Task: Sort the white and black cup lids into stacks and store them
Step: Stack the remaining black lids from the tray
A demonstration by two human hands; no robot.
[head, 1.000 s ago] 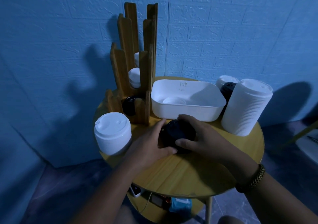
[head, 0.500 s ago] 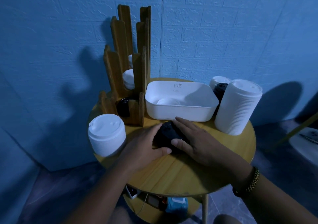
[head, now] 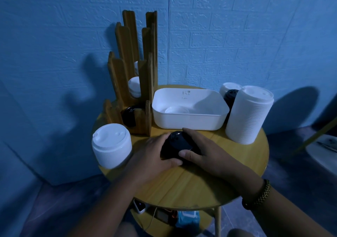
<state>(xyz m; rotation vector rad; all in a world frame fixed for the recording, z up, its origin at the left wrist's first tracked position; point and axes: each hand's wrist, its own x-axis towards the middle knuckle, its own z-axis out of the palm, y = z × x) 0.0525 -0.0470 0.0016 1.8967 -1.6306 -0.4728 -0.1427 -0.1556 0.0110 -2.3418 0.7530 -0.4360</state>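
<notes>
Sitting upright on the bench (head: 191, 185), just in front of the white tub (head: 189, 122), the stack of black lids (head: 177, 143) is cupped between both hands. The left hand (head: 155, 156) curls round its left side and the right hand (head: 206, 151) round its right. The wooden rack (head: 140, 83), its lowest slot holding black lids, stands beyond to the left, nearer the left hand.

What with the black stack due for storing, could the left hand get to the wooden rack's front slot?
Probably yes: the left hand holds the black lids just before the wooden rack, bare table between; the white stack stands aside.
</notes>
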